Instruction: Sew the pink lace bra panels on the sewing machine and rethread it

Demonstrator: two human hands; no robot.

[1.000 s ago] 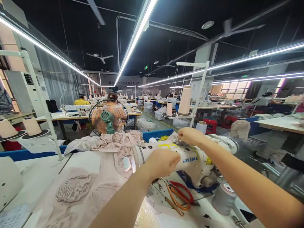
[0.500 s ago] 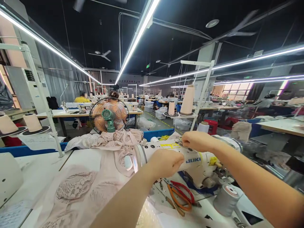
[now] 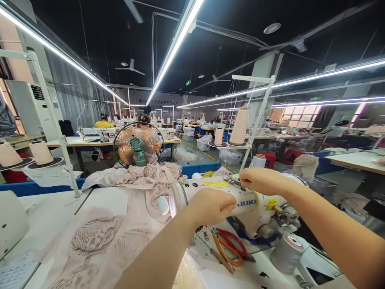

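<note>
A white JUKI sewing machine stands in front of me. My left hand is closed, thumb against fingers, before the machine's arm; whatever it pinches is too small to make out. My right hand is closed near the metal thread guides on top, its fingertips hiding what they hold. Pale lace fabric lies on the table left of the needle end. Below my hands lie red-handled pliers, an orange-handled tool and a wooden-handled tool.
A grey thread cone stands at the right. Behind the machine, a thread stand holds a large beige cone and a small one. A fan faces the far tables. A blue bin borders the table's back.
My right hand has moved a little right along the machine's top, uncovering more of the metal guides. My left hand has shifted slightly right, still closed.
</note>
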